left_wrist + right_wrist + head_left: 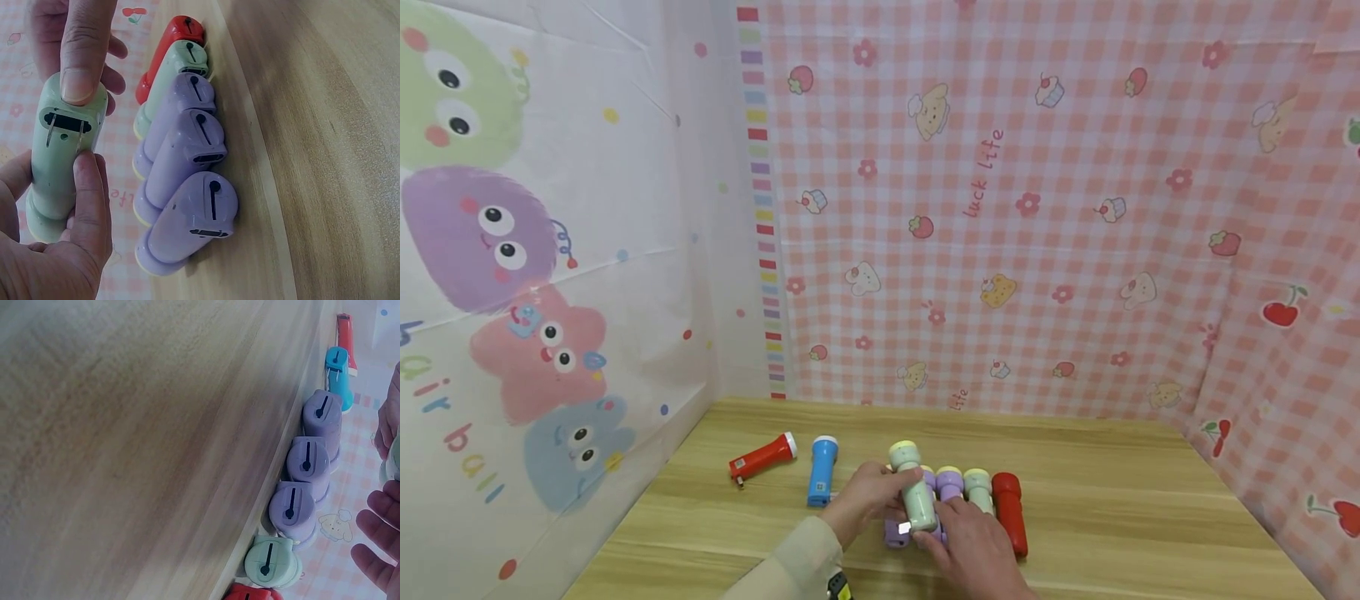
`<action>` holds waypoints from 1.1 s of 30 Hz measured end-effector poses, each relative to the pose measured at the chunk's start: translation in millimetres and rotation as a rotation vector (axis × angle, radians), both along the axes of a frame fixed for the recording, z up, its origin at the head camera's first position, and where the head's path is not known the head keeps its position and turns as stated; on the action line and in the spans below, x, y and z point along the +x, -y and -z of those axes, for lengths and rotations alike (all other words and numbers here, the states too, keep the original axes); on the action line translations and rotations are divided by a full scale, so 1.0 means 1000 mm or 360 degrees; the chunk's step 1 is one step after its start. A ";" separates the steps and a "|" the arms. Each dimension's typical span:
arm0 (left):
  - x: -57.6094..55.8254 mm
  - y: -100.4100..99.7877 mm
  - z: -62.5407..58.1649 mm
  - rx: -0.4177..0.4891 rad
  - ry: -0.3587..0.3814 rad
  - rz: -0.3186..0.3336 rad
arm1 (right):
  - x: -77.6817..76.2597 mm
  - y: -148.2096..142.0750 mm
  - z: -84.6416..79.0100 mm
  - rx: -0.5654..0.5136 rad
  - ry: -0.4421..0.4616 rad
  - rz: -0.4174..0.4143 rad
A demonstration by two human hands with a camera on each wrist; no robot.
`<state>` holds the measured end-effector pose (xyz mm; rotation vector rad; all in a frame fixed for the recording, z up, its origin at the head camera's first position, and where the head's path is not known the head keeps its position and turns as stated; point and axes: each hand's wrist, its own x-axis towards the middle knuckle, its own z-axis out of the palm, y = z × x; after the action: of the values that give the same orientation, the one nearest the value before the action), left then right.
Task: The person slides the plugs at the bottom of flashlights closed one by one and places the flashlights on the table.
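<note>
pale green flashlight [917, 498] is held between two bare hands above the near part of the wooden table [1112, 500], its yellow-rimmed head pointing away from the person and its tail towards them. the left hand [867, 497] grips the body, thumb on one side and fingers on the other. the right hand [976, 543] pinches the tail end, thumb pressed on the casing just beside the slot and other fingers behind it. two thin metal prongs [80, 135] stand out from that slot, as the left wrist view shows. beside and below the hands a row of flashlights lies on the table, tails towards the person: three purple flashlights [186, 149] next to one another, then a second pale green flashlight [977, 485], then a red flashlight [1011, 515] at the right end. the hands cover part of this row in the head view. to the left, apart from the row, a blue flashlight [823, 468] with a white rim lies with its head away from the person, and further left another red flashlight [764, 457] lies aslant, its white-rimmed head to the right. behind the table hangs a pink checked cloth [1075, 158], and on the left a white cloth [647, 183] printed with cartoon faces.
</note>
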<state>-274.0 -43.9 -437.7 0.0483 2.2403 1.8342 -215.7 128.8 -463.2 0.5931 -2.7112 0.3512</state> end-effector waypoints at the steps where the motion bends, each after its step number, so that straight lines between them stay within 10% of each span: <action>1: 0.000 0.000 0.000 0.0001 -0.0001 0.0002 | 0.000 0.000 0.000 -0.0003 0.0004 -0.0001; 33: -0.005 0.005 0.003 0.0004 0.0004 0.0020 | 0.000 -0.001 0.005 0.0020 -0.0117 -0.0090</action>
<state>-278.7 -49.3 -440.9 0.0602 2.2310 1.8294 -215.5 129.4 -468.3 0.6739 -2.6327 0.3203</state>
